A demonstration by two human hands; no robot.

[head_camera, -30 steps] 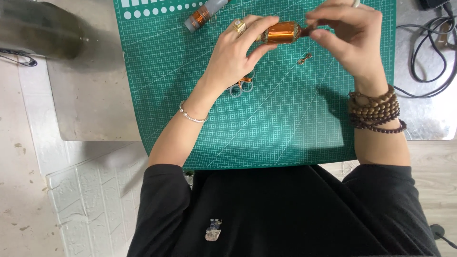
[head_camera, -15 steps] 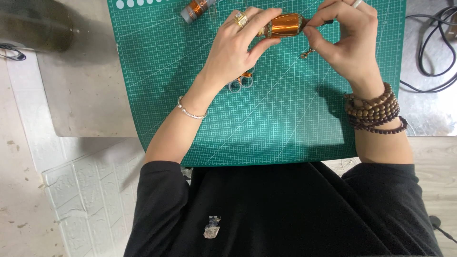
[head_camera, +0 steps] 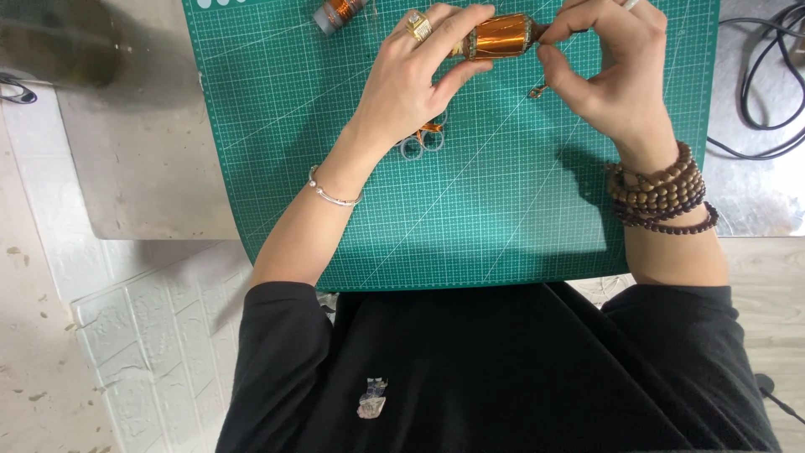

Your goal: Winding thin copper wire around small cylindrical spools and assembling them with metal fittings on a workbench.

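Left hand [head_camera: 419, 80], ringed: fingers closed around a spool of copper wire [head_camera: 501, 35], top centre of frame, above the green cutting mat [head_camera: 470, 218]. Right hand [head_camera: 608, 71]: fingertips pinched at the spool's right end. Small metal piece [head_camera: 537, 89] on the mat just below the spool. Scissors [head_camera: 422, 138] partly under the left wrist. Second copper spool [head_camera: 337, 12], upper left of the mat. Black cables [head_camera: 759, 92], upper right.

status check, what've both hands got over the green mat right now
Left hand grips copper wire spool. Right hand pinches at spool's end. Second spool and scissors lie on cutting mat, clear of hands.
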